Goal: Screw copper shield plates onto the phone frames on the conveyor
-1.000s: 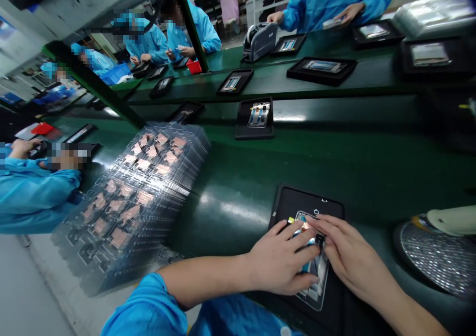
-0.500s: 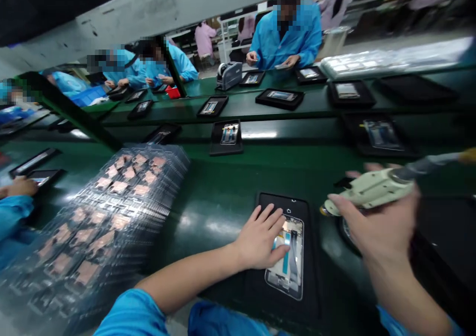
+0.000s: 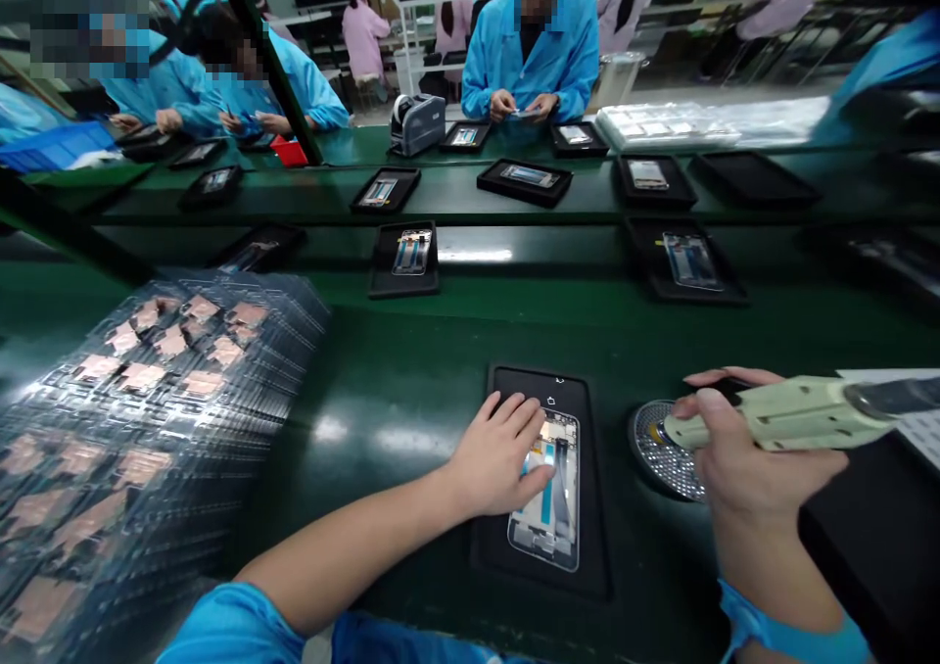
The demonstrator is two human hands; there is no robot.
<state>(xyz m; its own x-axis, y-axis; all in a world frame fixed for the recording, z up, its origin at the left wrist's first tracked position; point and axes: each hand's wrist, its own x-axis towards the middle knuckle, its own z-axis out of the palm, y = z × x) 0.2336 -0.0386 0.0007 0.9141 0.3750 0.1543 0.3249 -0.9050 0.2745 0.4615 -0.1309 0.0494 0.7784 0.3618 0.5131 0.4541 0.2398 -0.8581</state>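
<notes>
My left hand [image 3: 500,453] lies flat with fingers spread on an open phone frame [image 3: 547,507] that rests in a black tray [image 3: 541,390] on the green belt. My right hand [image 3: 741,453] is closed around a pale green electric screwdriver [image 3: 797,414]. The tool lies roughly level, with its tip over a round dish of small screws [image 3: 657,449] just right of the tray.
A tall stack of clear blister trays with copper parts [image 3: 147,400] fills the left. More black trays with phone frames [image 3: 407,256] sit on the belt beyond. People in blue coats work across the line. A black block [image 3: 873,537] sits at the right.
My right hand left the phone frame, picked up the screwdriver and brought it down over the screw dish. My left hand stayed pressed on the frame. The view has turned to the right.
</notes>
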